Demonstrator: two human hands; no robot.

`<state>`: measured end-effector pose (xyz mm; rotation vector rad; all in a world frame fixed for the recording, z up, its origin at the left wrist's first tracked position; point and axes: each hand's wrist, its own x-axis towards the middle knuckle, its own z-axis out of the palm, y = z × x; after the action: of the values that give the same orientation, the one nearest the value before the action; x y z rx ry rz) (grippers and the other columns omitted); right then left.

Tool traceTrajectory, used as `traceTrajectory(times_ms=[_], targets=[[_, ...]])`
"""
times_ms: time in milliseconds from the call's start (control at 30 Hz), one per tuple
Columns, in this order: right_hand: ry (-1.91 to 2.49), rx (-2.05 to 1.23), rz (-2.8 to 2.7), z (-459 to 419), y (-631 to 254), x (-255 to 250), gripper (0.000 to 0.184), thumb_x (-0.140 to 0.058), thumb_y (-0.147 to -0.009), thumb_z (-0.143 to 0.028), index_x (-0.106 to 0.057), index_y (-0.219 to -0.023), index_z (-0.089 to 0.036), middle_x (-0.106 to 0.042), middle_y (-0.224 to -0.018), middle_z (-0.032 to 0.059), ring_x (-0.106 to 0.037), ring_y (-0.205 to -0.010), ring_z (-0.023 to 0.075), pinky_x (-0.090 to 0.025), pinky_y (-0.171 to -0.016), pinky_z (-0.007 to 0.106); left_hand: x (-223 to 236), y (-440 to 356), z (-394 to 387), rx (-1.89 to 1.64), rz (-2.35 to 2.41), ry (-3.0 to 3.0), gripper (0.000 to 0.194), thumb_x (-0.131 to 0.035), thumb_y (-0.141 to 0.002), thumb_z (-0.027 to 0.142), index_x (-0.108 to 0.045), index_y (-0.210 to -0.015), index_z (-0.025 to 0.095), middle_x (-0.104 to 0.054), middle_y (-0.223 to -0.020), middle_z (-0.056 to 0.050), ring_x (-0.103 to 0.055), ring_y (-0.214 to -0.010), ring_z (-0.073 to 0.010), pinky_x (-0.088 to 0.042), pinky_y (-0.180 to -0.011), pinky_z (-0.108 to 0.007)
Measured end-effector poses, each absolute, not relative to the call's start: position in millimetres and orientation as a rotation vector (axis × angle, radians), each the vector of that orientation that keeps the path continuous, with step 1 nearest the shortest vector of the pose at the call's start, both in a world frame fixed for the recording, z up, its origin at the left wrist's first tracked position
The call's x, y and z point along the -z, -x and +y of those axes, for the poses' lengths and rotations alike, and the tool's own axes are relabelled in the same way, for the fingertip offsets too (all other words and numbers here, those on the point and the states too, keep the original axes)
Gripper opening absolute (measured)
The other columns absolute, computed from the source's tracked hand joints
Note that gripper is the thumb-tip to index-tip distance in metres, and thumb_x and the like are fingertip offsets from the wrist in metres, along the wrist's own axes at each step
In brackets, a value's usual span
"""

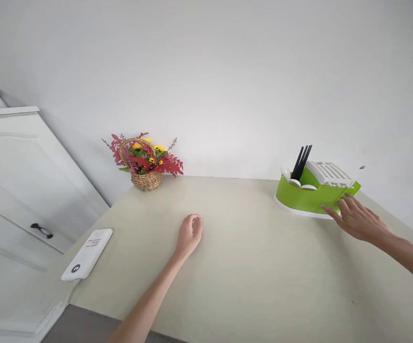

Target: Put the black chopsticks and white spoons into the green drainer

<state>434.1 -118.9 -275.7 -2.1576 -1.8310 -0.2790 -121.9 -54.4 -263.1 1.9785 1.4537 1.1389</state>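
A green cutlery holder [301,196] with a white base and a white slotted rack stands at the table's right side. Black utensil handles [301,162] and white spoons stick out of it. My right hand [357,219] rests against the holder's near right side, fingers stretched along its green wall and touching it. My left hand [190,234] lies on the pale table [249,267] near the middle, fingers loosely curled, with nothing visible in them.
A wicker basket of red leaves and yellow flowers [145,163] stands at the back left against the white wall. A white power bank [87,253] lies at the table's left edge. A white cabinet door with a dark handle [42,230] is to the left.
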Motion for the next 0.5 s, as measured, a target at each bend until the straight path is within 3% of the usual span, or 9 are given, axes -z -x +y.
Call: traceTrajectory(times_ms=[133,200,267,367,500], targets=[[2.157,0.318,-1.744,-127,-420,282,0.074,-0.016,-0.103,-0.061,-0.05,-0.14,-0.007,-0.039,-0.16,0.0285,-0.018,-0.158,0.0326,-0.028,-0.121,0.054,265,123,-53,-1.153,1.45,-1.991,0.016,-0.051,-0.097,0.032,-0.065,-0.1,0.025,-0.075,-0.11,-0.008,-0.069,-0.11,-0.0247,-0.053,-0.102,-0.042],[2.186,0.305,-1.621,-136,-403,288,0.083,-0.018,-0.102,-0.064,-0.031,-0.158,-0.004,-0.02,-0.171,0.0253,-0.007,-0.161,0.0338,-0.019,-0.125,0.056,266,123,-53,-1.159,1.444,-1.998,0.016,-0.051,-0.097,0.032,-0.066,-0.1,0.025,-0.075,-0.11,-0.008,-0.069,-0.11,-0.0246,-0.053,-0.102,-0.042],[2.215,0.231,-1.477,-146,-385,296,0.086,-0.02,-0.102,-0.064,-0.011,-0.167,-0.008,-0.006,-0.175,0.0181,-0.003,-0.161,0.0325,-0.015,-0.127,0.055,267,124,-52,-1.165,1.433,-2.018,0.016,-0.051,-0.097,0.032,-0.066,-0.099,0.025,-0.075,-0.109,-0.008,-0.07,-0.109,-0.0244,-0.053,-0.102,-0.042],[2.263,0.162,-1.374,-160,-363,313,0.09,-0.018,-0.101,-0.065,-0.002,-0.167,-0.007,-0.001,-0.175,0.0191,-0.008,-0.16,0.0375,-0.02,-0.125,0.059,269,125,-50,-1.176,1.423,-2.047,0.017,-0.05,-0.097,0.032,-0.066,-0.1,0.025,-0.076,-0.11,-0.008,-0.07,-0.108,-0.0243,-0.054,-0.101,-0.042],[2.314,0.043,-1.324,-170,-351,332,0.088,-0.015,-0.1,-0.067,-0.015,-0.167,-0.01,-0.012,-0.174,0.0206,-0.023,-0.158,0.0376,-0.026,-0.124,0.057,270,129,-48,-1.164,1.408,-2.099,0.018,-0.049,-0.097,0.032,-0.065,-0.1,0.025,-0.075,-0.108,-0.008,-0.07,-0.106,-0.0242,-0.054,-0.099,-0.041]])
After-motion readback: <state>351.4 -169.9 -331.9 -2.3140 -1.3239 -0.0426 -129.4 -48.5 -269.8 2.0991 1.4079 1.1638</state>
